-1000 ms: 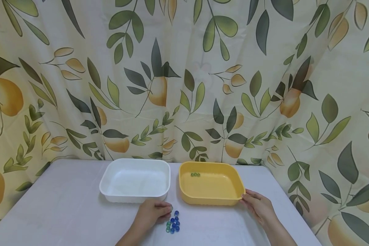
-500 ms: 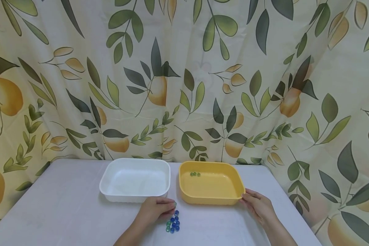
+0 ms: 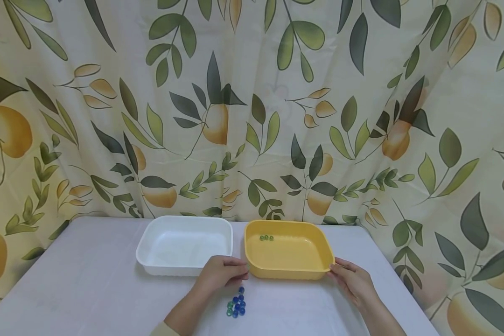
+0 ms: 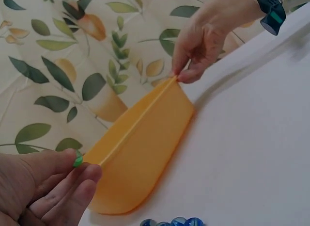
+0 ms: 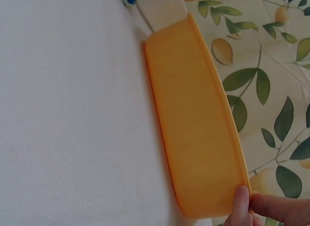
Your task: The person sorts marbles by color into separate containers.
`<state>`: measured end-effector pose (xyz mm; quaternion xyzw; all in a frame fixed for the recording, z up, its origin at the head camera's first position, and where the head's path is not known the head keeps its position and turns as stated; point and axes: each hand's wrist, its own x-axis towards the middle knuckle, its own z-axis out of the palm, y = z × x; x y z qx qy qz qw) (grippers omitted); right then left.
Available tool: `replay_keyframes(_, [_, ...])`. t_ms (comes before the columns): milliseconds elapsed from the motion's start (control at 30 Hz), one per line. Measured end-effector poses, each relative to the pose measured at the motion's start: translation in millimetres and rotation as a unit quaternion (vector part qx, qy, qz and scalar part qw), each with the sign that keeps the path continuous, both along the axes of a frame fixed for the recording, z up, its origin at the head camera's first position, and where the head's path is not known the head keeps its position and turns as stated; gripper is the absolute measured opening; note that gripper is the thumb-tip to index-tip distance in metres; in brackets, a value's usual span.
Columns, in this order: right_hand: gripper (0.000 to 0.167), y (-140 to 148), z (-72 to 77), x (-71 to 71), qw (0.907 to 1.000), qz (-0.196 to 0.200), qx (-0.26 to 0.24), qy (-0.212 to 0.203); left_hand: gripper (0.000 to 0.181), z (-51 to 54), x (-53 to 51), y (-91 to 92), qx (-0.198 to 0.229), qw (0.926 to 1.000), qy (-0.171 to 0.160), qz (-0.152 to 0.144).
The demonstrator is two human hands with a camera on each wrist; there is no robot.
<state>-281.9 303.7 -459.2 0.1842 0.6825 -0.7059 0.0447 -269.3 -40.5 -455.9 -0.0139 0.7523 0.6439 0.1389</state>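
Note:
My left hand pinches a green marble between thumb and fingertips, beside the near left corner of the yellow tray. My right hand grips that tray's rim at its near right corner; the right wrist view shows thumb and finger on the rim. Three green marbles lie in the tray, toward its back left. On the table below my left hand is a cluster of several blue marbles with green marbles along its left side.
A white tray stands left of the yellow one, its near right part behind my left hand. Both trays are on a white-covered table. A leaf-and-fruit patterned curtain hangs behind the table.
My left hand has moved up and to the right, from beside the marble cluster to the yellow tray's near left corner, carrying the green marble. My right hand has stayed on the rim.

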Motion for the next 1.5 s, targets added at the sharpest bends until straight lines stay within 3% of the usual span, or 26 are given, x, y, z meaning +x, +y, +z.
replay_keyframes(200, [0.06,0.5,-0.3,0.2,1.0,-0.004,-0.002,0.0,0.027,10.7,-11.7,8.4,0.015,0.9999,0.002,0.006])
replay_keyframes(367, [0.064,-0.3,-0.3,1.1,1.0,-0.005,-0.008,0.003,0.026,17.3,-20.3,13.8,-0.005,0.9999,-0.001,0.014])
replay_keyframes(1200, [0.061,-1.6,-0.7,2.7,0.9996,-0.004,-0.022,0.017,0.019,19.7,-61.2,27.0,-0.001,0.9949,-0.031,0.097])
replay_keyframes(1500, [0.06,-2.4,1.3,3.6,0.9997,-0.006,-0.019,0.017,0.016,18.8,-76.3,31.3,-0.012,0.9909,-0.019,0.133])
